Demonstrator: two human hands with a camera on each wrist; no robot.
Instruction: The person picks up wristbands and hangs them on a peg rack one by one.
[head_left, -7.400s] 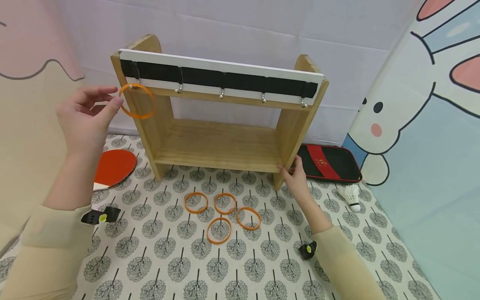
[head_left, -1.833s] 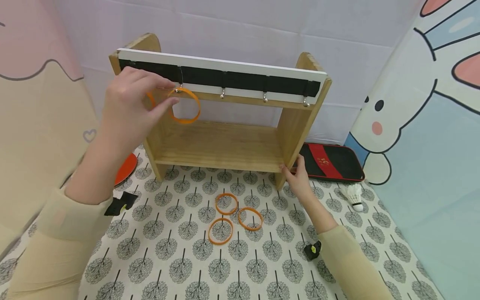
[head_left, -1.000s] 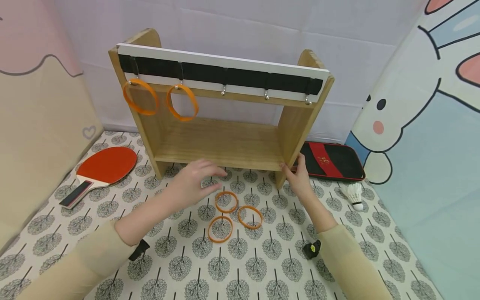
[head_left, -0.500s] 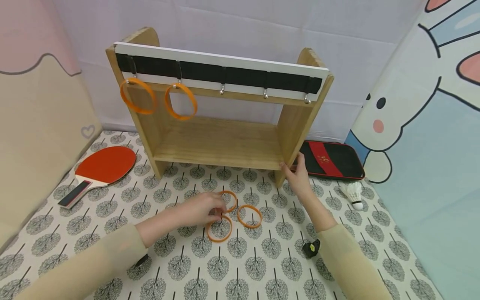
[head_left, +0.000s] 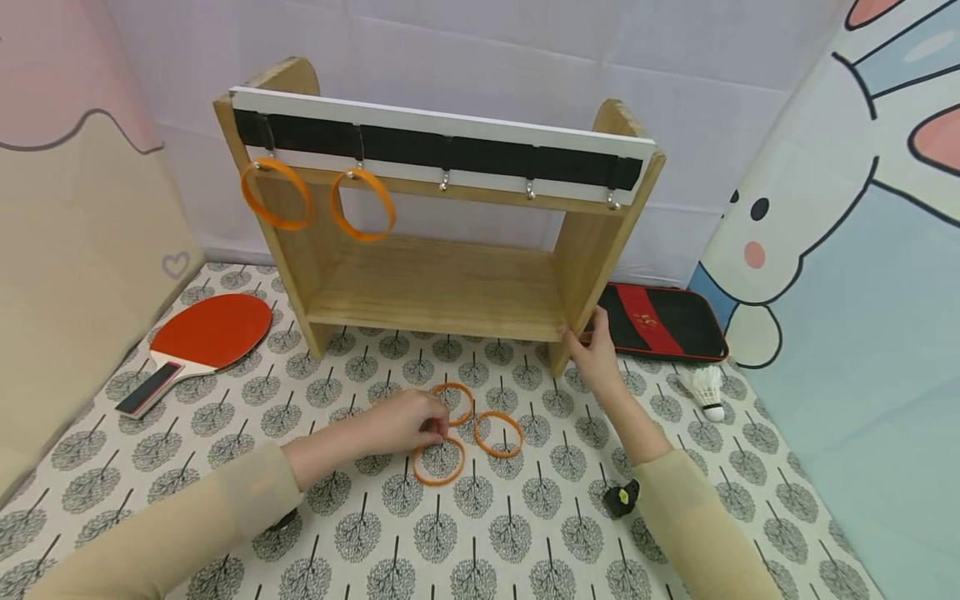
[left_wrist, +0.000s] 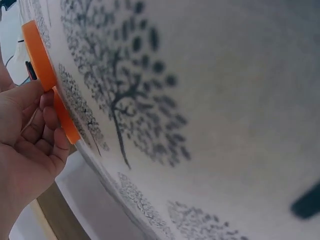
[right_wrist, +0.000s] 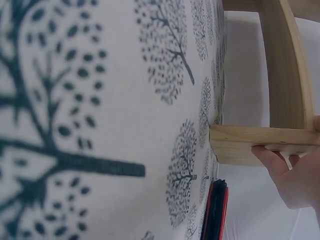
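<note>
Seemingly mid-pickup, your left hand (head_left: 405, 422) pinches the orange wristband (left_wrist: 67, 118) at its fingertips, calling for a lift, while your right hand (head_left: 596, 360) grips the wooden hook rack (head_left: 435, 287).

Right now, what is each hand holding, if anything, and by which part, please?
Right hand: the wooden rack, low on its right side panel. Left hand: at the nearest orange ring; hold unclear.

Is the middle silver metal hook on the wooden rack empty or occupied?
Empty: the middle hook is bare to its tip; an orange ring hangs on the next hook leftward.
</note>
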